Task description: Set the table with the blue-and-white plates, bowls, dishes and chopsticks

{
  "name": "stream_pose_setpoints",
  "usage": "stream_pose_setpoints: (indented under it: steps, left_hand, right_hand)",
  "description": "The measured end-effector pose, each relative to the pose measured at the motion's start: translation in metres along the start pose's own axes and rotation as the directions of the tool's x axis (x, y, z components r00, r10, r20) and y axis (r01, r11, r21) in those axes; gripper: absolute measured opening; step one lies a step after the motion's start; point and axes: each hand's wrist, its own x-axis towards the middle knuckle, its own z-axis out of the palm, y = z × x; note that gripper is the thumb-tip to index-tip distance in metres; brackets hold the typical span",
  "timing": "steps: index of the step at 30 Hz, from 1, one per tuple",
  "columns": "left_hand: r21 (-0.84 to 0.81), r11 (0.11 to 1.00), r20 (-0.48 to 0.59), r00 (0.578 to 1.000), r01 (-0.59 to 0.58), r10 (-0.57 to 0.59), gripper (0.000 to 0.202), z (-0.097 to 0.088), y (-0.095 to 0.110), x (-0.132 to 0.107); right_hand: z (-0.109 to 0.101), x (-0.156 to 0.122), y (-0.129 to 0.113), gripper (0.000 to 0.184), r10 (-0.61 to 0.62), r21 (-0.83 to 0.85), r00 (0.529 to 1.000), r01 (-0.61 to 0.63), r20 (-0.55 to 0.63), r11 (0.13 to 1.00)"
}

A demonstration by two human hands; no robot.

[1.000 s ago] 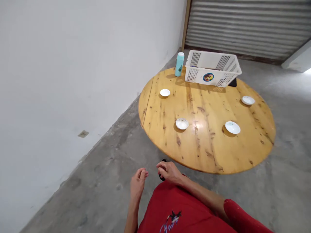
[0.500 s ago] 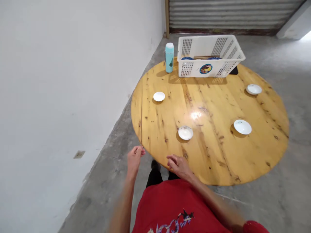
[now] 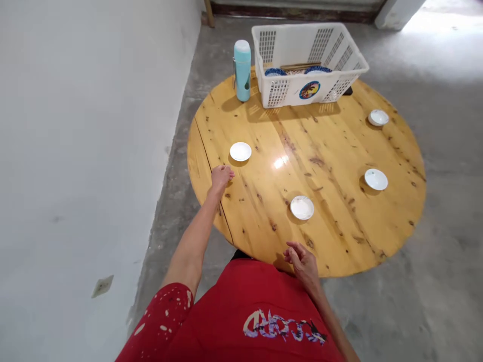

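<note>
My left hand (image 3: 222, 177) reaches over the left part of the round wooden table (image 3: 271, 188), just below a small white bowl (image 3: 240, 151). Its fingers are loosely bent and a little apart, with nothing seen in them; a small gap separates them from the bowl. Close to the table's near edge is my right hand (image 3: 303, 261), fingers half curled and apart, holding nothing. Beyond it a second small white bowl (image 3: 302, 207) rests upright on the wood.
Two more white bowls, one nearer (image 3: 376, 179) and one farther (image 3: 378, 117), sit on the right side. At the back stand a light-blue bottle (image 3: 242, 73) and a white plastic basket (image 3: 283, 90) holding blue-patterned dishes and chopsticks. A white wall (image 3: 94, 125) rises at left.
My left hand has moved forward from beside the table's edge to near the left bowl. The view has shifted, and my right hand remains near the front edge, its fingers bent.
</note>
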Motion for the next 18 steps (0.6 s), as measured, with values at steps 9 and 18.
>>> stream_pose_setpoints:
  steps: [9,18]
  left_hand:
    - [0.187,0.982,0.084,0.995,0.030,-0.047,0.022,0.024,0.016,0.073]
    - [0.302,0.953,0.083,0.996,-0.003,-0.023,0.013,0.038,0.020,0.073]
  right_hand:
    - [0.030,-0.011,-0.020,0.043,0.083,-0.065,0.983,-0.094,-0.161,0.993]
    - [0.020,0.020,-0.005,0.033,0.075,-0.058,0.989,-0.083,-0.129,0.995]
